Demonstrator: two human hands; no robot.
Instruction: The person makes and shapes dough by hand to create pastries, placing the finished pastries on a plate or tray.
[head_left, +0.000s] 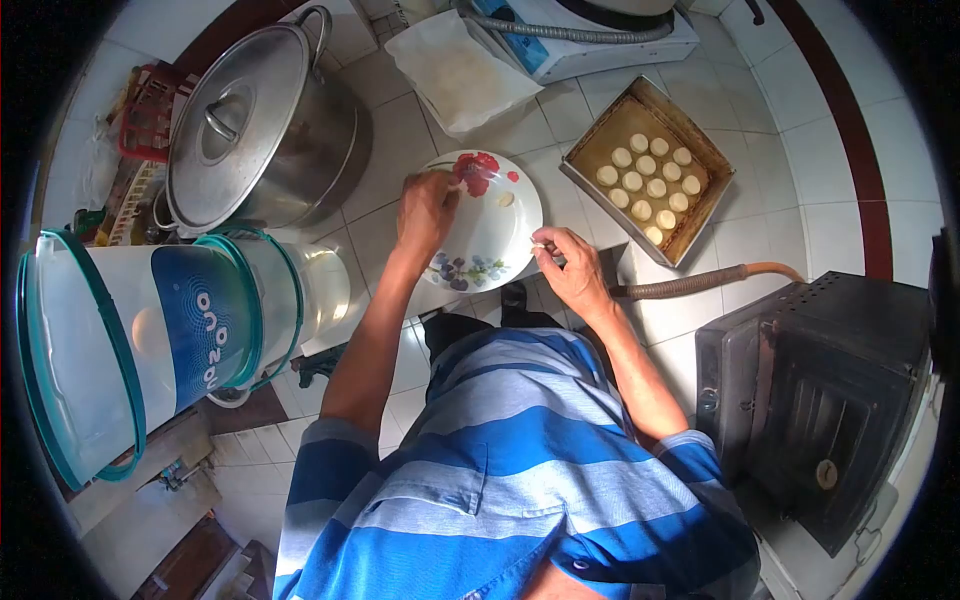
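Observation:
A white plate (490,240) with red and blue-purple flowers lies on the tiled surface in front of me. One small pale lump of dough (506,200) rests on its right half. Over the plate's left edge, my left hand (430,212) is closed with its fingers curled inward; what they hold, if anything, is hidden. At the right rim, my right hand (574,268) pinches a small pale dough piece (538,244) between thumb and fingers. To the right, a square metal baking tin (690,105) holds several round pale dough discs (633,181) in rows.
White paper sheets (462,80) lie beyond the plate, near a blue-and-white appliance (600,45) with a grey hose. A big lidded steel pot (265,130) and clear buckets with teal rims (130,340) stand left. A dark oven (820,390) is at right, with a brown hose (690,287) nearby.

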